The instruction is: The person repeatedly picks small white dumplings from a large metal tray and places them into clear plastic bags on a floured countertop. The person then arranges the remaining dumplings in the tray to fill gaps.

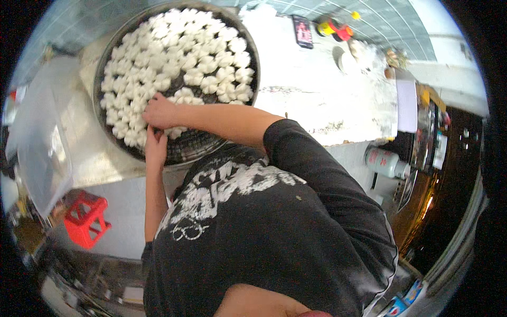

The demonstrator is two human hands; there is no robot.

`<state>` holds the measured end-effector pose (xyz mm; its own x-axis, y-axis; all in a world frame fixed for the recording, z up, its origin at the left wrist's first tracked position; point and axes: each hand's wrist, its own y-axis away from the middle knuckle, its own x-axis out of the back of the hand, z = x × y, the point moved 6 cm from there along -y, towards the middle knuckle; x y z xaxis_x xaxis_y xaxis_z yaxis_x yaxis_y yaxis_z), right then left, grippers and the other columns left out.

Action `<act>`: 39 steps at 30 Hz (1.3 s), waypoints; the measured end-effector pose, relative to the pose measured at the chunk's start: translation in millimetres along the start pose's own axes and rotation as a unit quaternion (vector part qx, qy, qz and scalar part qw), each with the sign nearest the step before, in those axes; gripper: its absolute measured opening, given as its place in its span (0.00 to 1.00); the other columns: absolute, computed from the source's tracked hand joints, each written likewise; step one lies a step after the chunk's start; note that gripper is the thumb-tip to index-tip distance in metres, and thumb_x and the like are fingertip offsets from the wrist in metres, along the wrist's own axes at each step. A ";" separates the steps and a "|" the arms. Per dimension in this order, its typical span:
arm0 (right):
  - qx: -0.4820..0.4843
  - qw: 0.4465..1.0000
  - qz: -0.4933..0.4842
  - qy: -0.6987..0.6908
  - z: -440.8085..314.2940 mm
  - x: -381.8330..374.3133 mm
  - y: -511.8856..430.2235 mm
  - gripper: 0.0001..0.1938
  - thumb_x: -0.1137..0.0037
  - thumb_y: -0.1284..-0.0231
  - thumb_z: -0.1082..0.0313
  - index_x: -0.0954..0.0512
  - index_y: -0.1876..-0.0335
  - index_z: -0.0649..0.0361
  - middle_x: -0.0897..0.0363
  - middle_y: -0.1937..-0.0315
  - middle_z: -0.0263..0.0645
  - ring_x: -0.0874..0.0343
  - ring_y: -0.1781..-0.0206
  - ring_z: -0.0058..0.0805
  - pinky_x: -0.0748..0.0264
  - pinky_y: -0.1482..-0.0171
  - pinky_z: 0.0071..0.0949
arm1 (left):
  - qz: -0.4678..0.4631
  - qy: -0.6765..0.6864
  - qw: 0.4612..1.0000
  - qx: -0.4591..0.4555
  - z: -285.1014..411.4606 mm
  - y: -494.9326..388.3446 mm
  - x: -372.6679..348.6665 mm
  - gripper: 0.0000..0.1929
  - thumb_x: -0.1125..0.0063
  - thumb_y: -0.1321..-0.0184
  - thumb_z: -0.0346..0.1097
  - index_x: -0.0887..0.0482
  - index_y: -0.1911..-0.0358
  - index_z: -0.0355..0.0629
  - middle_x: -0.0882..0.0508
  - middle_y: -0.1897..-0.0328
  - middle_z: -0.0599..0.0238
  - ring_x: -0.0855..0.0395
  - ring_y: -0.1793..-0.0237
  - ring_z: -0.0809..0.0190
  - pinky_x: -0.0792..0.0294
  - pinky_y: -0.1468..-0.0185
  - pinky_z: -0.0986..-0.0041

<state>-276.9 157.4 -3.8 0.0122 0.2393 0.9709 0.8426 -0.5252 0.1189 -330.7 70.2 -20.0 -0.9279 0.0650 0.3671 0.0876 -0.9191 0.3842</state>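
Observation:
A large round dark tray (255, 67) holds many small, lumpy white pieces (158, 51), perhaps dough; I cannot tell exactly what they are. My right hand (160, 111) reaches across from the right, low over the tray's left part, its fingers bent down among the pieces. Just below it, my left hand (155, 147) comes up from the near side, with its fingertips close to or touching the right hand. Whether either hand pinches a piece is hidden by the fingers. More white pieces (185, 96) lie beside my right wrist, and dark woven-looking tray bottom shows near my body.
Right of the tray, a white-dusted worktop (328, 95) bears a phone (303, 31), yellow and red containers (334, 30) and a plastic bag (366, 55). A clear plastic sheet or bin (43, 138) stands left. Below are a red plastic stool (86, 220) and a bottle (382, 161).

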 end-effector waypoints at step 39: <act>-0.482 0.859 0.161 -0.064 425.9 12.2 624.9 0.27 0.40 0.52 0.61 0.28 0.41 0.55 0.30 0.41 0.47 0.33 0.37 0.42 0.40 0.36 0.50 | -0.368 0.316 0.848 0.215 198.5 3.7 -478.1 0.20 0.50 0.36 0.45 0.26 0.45 0.42 0.20 0.48 0.59 0.21 0.52 0.58 0.29 0.48 0.66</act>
<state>479.1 179.9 -6.3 0.2722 0.0094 0.9622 -0.0531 -0.9983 0.0248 185.1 112.8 -25.9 -0.7856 0.2129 -0.5809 -0.6013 -0.4842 0.6357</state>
